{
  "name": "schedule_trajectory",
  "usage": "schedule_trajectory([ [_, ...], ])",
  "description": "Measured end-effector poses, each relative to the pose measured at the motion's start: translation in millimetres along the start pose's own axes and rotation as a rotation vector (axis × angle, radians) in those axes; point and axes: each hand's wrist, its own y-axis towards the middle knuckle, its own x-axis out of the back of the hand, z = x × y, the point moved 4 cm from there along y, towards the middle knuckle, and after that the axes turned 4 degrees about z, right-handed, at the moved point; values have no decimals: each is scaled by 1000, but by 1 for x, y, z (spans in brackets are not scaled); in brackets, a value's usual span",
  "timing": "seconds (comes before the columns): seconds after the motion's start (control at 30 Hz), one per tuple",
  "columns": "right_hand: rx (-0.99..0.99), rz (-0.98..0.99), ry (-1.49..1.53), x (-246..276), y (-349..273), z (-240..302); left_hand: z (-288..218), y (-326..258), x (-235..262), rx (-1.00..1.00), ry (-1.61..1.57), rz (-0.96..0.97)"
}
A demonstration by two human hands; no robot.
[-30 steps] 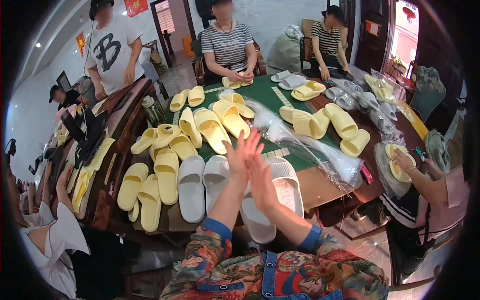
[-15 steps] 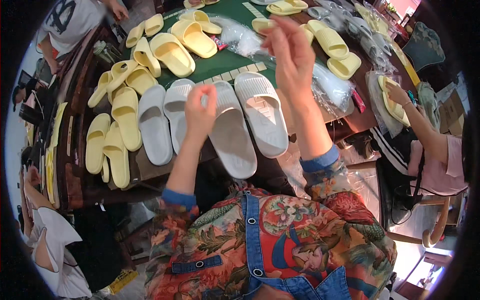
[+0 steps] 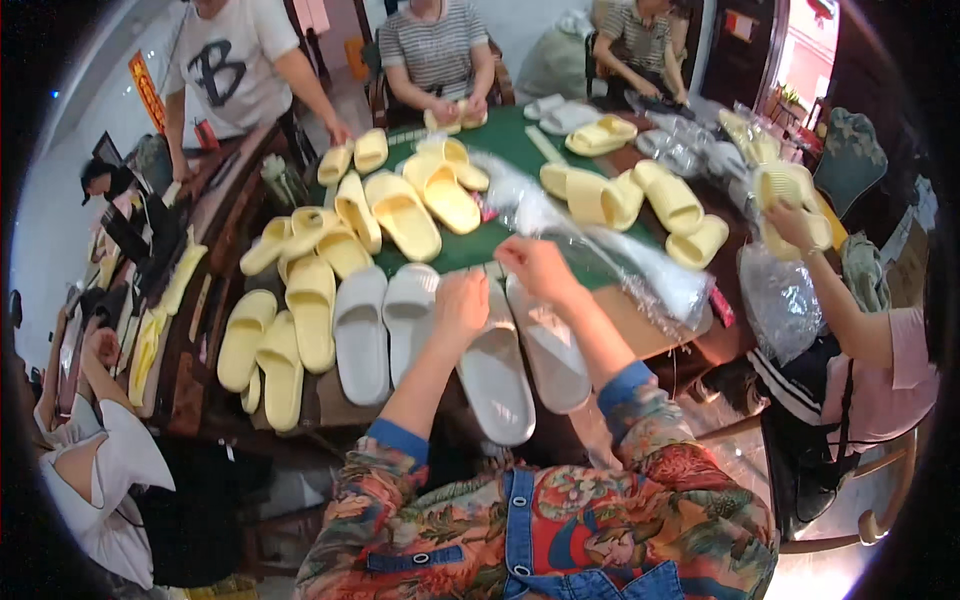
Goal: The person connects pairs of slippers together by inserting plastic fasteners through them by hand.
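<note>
Left hand (image 3: 462,303) closed, resting on grey slide sandal (image 3: 495,370) on the counter (image 3: 640,335). Right hand (image 3: 535,268) pinching clear plastic bag (image 3: 640,270) just beyond it. Advice: hold bag mouth wide, feed sandal toe-first.

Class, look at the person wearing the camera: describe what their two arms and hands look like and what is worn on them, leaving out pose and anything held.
Both hands, the left hand and the right hand, are bare, with no gloves. The forearms are bare too. Each arm has a sleeve with a busy floral print in red, green and orange, ending in a plain blue cuff: the left sleeve and the right sleeve. No watch or ring can be made out.
</note>
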Motion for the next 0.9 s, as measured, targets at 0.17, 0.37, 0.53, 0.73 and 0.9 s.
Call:
schedule_trajectory([
  [0.17,-187,498,-534,-71,30,-63,63,29,-68,343,-6,475],
  [0.37,-319,461,-576,-76,20,-74,97,19,-107,376,-320,362],
  [0.53,-338,393,-493,-68,18,-59,86,18,-91,279,-341,244],
  [0.73,-156,-334,516,-18,55,-16,46,25,-46,454,-1407,-249],
  [0.9,-188,-353,587,-28,34,13,24,31,-36,482,-1938,-249],
])
